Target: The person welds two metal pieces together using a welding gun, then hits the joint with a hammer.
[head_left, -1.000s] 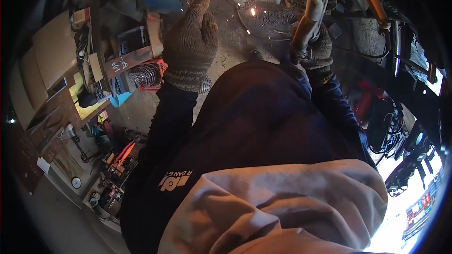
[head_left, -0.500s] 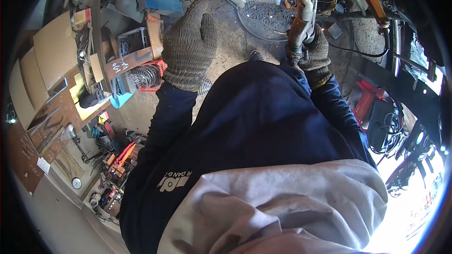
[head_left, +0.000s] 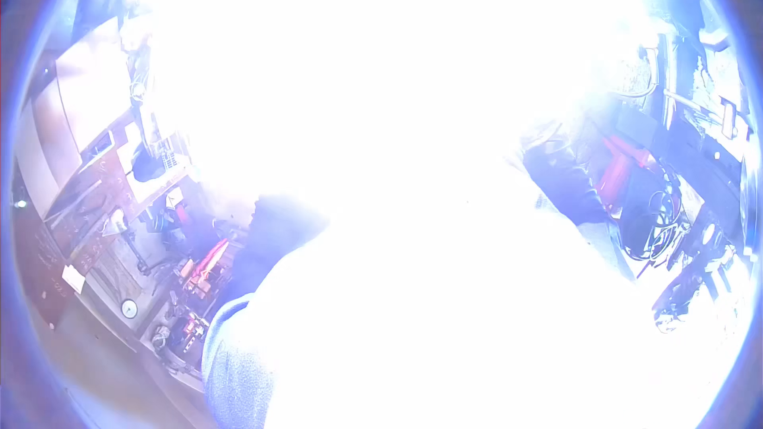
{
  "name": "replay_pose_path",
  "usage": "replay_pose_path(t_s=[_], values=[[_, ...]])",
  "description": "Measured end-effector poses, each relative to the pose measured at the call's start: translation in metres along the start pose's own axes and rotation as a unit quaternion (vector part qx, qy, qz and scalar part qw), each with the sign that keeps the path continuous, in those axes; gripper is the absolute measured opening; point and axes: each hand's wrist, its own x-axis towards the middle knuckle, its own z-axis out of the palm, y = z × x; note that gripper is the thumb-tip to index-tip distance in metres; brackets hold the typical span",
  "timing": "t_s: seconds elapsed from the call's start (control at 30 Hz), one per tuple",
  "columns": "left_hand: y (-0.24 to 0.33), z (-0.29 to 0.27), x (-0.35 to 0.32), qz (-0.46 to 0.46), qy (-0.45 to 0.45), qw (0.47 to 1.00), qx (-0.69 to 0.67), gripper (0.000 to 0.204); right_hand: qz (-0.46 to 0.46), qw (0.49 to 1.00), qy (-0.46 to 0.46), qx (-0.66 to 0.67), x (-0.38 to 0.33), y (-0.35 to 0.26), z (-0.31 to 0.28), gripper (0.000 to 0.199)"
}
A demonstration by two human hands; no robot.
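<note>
Head view: white glare floods the centre and top of the frame; both hands lie inside it, so their grip cannot be told, nor what they work on or where it sits. Progress cannot be judged, though the glare suggests an arc is burning. Visible: dark sleeve (head_left: 274,230), grey garment (head_left: 238,365) below. Left of the washed-out zone, cardboard (head_left: 87,87) and floor clutter (head_left: 191,270); right, black cables (head_left: 656,226).

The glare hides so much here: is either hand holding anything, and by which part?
Cannot be told: a white flare blots out both hands; only a dark sleeve shows beside it.
</note>
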Motion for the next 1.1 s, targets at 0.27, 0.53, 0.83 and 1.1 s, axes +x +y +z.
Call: replay_pose_path(t_s=[0.27, 0.53, 0.83, 1.1], values=[[0.013, -0.004, 0.0, -0.169, -0.044, 0.985, -0.014, 0.044, -0.07, 0.996, -0.028, -0.045, -0.006, -0.05, 0.015, 0.036], [-0.011, -0.008, 0.006, -0.019, -0.018, 0.999, 0.023, 0.028, -0.114, 0.989, 0.068, -0.072, -0.008, -0.015, 0.016, 0.038], [-0.012, -0.058, -0.015, -0.018, -0.057, 0.995, -0.084, 0.034, -0.124, 0.982, 0.052, 0.136, 0.001, -0.028, 0.045, 0.051], [0.017, -0.006, -0.073, -0.21, -0.045, 0.881, -0.421, 0.017, -0.261, 0.949, -0.165, 0.068, 0.01, -0.119, 0.145, 0.059]])
